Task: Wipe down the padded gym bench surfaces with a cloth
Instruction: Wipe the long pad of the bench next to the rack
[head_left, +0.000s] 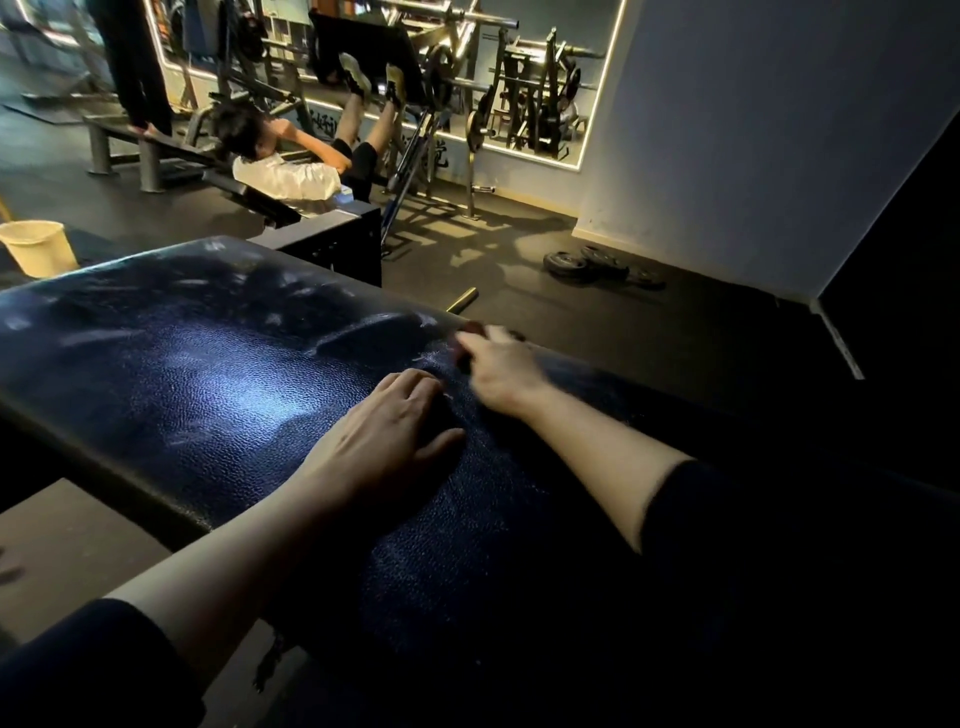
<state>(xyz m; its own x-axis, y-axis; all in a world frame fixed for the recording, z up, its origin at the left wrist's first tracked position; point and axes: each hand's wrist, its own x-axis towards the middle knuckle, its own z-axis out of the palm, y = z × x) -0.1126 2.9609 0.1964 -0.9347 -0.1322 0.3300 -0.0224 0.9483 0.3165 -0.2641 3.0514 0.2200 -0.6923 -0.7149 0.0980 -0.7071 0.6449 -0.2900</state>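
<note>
while gripping a cloth (470, 332), right hand (498, 371) at bench pad (208, 364) edge

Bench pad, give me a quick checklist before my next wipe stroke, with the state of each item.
1. Cloth in grip: the right hand is at the pad's far edge on something dark and reddish, but motion blur hides it. Cannot tell.
2. Bracing: the left hand rests flat on the bench pad, fingers spread. Ok.
3. Pad free of objects in the wiping path: nothing lies on it besides the hands. Ok.
4. Coverage: streaks show on the far half; the near right part is too dark to judge. Cannot tell.
5. Bucket within sight: it stands beyond the pad's far left corner. Ok.
</note>
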